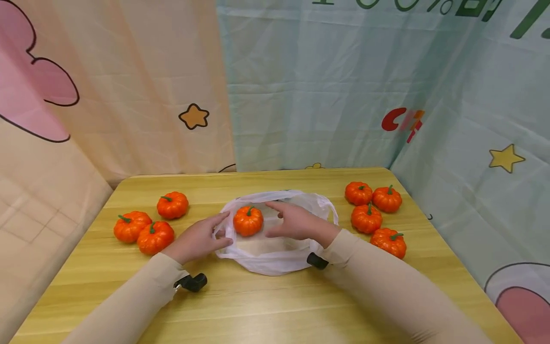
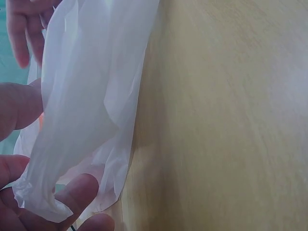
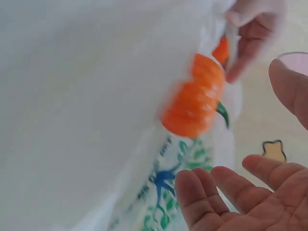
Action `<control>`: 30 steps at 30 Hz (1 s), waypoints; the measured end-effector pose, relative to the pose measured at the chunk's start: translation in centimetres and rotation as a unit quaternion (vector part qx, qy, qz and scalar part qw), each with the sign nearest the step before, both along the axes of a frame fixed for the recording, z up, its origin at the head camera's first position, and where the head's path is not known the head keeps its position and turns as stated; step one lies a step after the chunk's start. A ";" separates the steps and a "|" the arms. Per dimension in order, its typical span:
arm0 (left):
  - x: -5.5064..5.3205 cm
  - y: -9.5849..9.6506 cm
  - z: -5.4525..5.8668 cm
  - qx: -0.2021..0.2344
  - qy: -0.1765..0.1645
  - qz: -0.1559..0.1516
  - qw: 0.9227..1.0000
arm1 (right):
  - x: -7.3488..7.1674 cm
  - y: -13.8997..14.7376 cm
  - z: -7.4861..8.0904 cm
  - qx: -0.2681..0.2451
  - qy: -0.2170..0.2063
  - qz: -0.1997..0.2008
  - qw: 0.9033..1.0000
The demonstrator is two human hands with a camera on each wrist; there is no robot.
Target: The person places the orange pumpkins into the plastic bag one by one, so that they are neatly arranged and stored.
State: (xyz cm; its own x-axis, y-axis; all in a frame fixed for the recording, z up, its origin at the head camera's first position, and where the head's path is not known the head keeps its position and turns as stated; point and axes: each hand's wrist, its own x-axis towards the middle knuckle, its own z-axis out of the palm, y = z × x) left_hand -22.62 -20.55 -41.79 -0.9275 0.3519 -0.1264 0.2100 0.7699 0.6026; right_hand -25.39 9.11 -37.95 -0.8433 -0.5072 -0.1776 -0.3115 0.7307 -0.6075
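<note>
A white plastic bag lies with its mouth spread wide on the table. Inside it, toward the left, rests a small orange pumpkin with a green stem. My left hand holds the bag's left edge; in the left wrist view, bunched plastic runs between its fingers. My right hand reaches over the bag's right side, thumb and fingers apart, holding nothing. In the right wrist view its palm faces up beside the pumpkin, which looks blurred, and green and blue print shows on the bag.
Three more pumpkins sit on the table left of the bag. Several others are grouped at the right, near my right forearm. The wooden table meets printed cloth curtains at its back and sides.
</note>
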 end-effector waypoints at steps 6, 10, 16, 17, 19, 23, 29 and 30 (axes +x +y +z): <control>0.0 -0.1 -0.1 -0.007 0.011 -0.007 1.000 | 0.9 4.6 2.5 -0.023 0.015 -0.031 0.999; -0.1 -0.2 -0.1 -0.008 0.016 -0.012 1.000 | 1.3 8.4 3.4 -0.024 0.032 -0.068 0.997; -0.1 -0.2 -0.2 -0.016 0.023 -0.011 1.000 | 2.0 14.0 3.6 0.009 0.093 -0.099 0.991; -0.1 -0.2 -0.2 -0.017 0.024 -0.012 0.999 | 2.2 14.9 3.5 0.017 0.101 -0.105 0.989; -0.1 -0.3 -0.2 -0.017 0.027 -0.013 0.999 | 2.7 16.6 3.4 0.027 0.107 -0.114 0.987; -0.1 -0.3 -0.1 -0.017 0.025 -0.014 0.999 | 3.3 19.8 2.9 0.043 0.105 -0.119 0.986; 0.0 -0.3 0.0 -0.014 0.017 -0.014 1.000 | 3.9 23.6 1.4 0.022 0.097 -0.103 0.990; 0.0 -0.3 0.1 -0.013 0.017 -0.015 1.000 | 4.0 24.1 1.2 0.017 0.095 -0.102 0.990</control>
